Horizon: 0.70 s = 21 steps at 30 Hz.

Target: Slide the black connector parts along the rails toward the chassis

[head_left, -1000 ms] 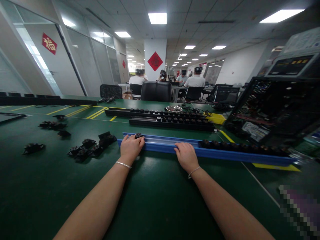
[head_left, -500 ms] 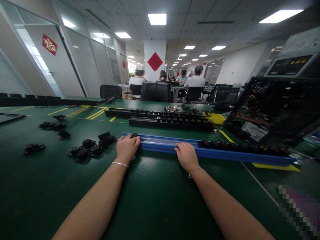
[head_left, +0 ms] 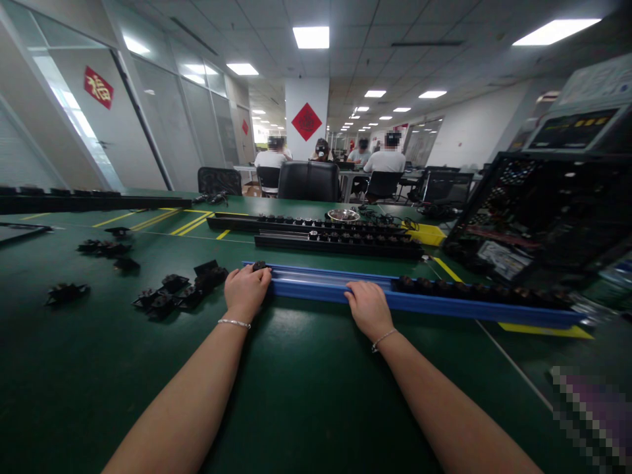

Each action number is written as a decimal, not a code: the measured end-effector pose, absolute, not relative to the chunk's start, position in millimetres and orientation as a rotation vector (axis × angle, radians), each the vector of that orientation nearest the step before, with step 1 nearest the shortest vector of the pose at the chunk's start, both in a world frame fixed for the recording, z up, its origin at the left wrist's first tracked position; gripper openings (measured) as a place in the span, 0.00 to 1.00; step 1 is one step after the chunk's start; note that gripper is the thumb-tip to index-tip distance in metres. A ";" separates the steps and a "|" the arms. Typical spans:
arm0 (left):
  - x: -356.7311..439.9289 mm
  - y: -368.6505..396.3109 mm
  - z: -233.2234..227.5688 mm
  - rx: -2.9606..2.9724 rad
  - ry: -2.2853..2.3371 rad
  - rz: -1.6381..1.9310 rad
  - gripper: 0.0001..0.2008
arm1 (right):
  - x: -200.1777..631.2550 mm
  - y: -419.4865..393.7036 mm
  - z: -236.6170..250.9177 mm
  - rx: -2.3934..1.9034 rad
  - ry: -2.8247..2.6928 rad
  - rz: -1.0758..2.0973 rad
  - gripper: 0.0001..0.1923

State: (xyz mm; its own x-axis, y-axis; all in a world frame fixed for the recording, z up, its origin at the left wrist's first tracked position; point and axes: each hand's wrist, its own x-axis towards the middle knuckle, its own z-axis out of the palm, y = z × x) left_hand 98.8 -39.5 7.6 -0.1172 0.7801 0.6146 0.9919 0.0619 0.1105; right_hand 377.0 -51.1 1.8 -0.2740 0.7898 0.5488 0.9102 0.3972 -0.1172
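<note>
Left hand has slid left along the blue rail, fingers curled on a small black part at its left end. Right hand lies flat, pinning the rail mid-length. Risk: part slipping off the open end.

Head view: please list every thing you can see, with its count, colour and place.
blue rail: one, blue, across the table in front of the hands; black parts fill its right end
small black part: one, black, at the rail's left end, by the left fingers
loose black parts: many, black, on the table to the left
black rails: two, black, behind the blue rail
metal bowl: one, silver, behind the black rails
green table: one, green
left hand: at the rail's left end
right hand: on the rail's middle
</note>
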 end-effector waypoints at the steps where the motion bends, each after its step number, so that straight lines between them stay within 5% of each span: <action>1: 98.3 -39.5 7.6 -1.759 -1.959 -0.736 0.20 | 377.0 -50.9 1.5 -1.447 -2.131 -0.304 0.09; 21: 84.6 -34.7 1.5 -1.637 -2.063 -0.867 0.20 | 378.2 -50.1 0.4 -1.434 -2.127 -0.313 0.09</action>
State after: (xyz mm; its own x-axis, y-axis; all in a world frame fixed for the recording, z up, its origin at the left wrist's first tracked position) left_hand 84.6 -34.7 1.5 -0.2592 0.7363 0.6251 0.9618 0.1376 0.2367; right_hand 378.2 -50.1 0.4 -0.2792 0.7805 0.5593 0.9084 0.4035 -0.1095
